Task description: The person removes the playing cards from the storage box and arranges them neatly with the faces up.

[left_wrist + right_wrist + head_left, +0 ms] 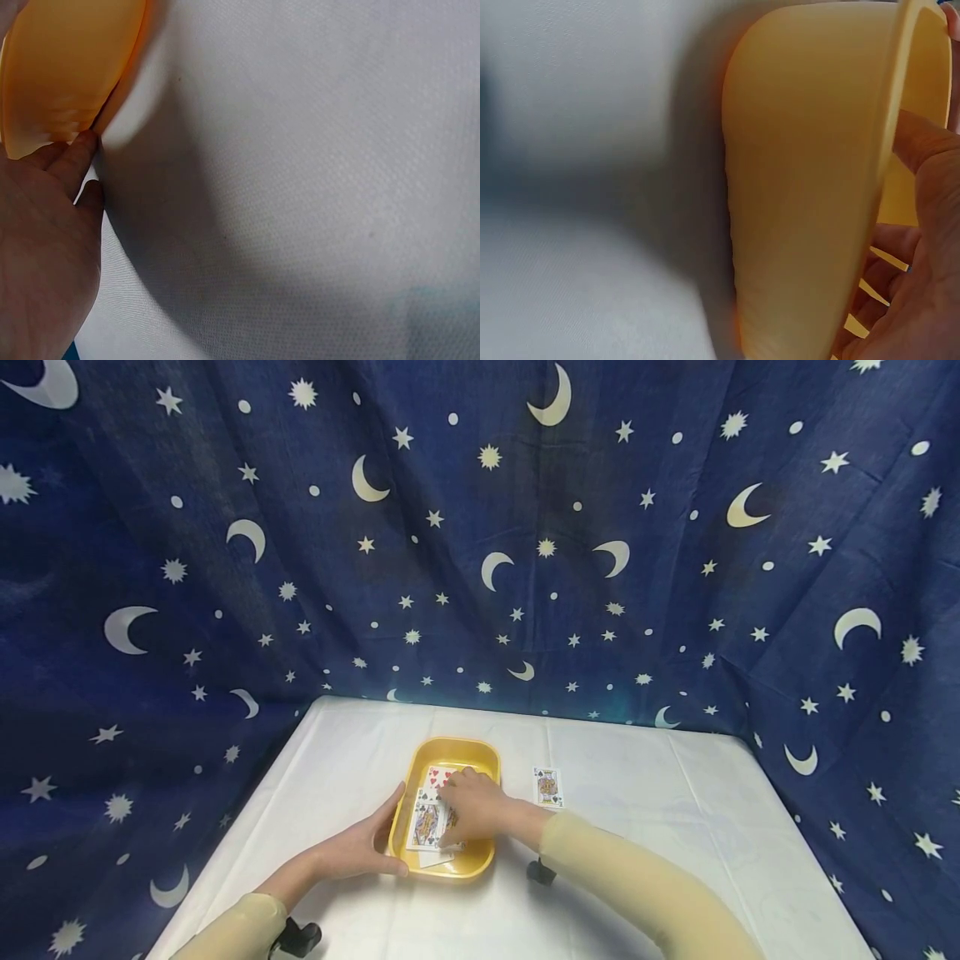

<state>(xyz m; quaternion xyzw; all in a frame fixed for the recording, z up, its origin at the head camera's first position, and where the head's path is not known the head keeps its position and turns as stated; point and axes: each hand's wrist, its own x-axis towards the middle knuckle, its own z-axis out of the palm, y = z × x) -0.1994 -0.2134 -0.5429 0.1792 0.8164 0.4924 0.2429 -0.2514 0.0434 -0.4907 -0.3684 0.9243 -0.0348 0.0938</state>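
A yellow plastic tray (480, 864) stands on the white-covered table, with several playing cards (426, 824) overlapping face up in its left half. A card with red hearts (437, 777) lies farthest back among them. My left hand (360, 847) steadies the tray's near left corner, thumb and fingers spread along it; in the left wrist view its fingers (75, 161) touch the outer wall. My right hand (474, 806) reaches over the right rim, down onto the cards, thumb and fingers apart. Its palm hides part of them, and I cannot tell whether it grips one.
To the right of the tray a face card with a spade mark (547, 787) lies on the white tablecloth (637, 843), partly behind my right forearm. Dark blue curtains (450, 568) with moons and stars enclose the table at the back and both sides.
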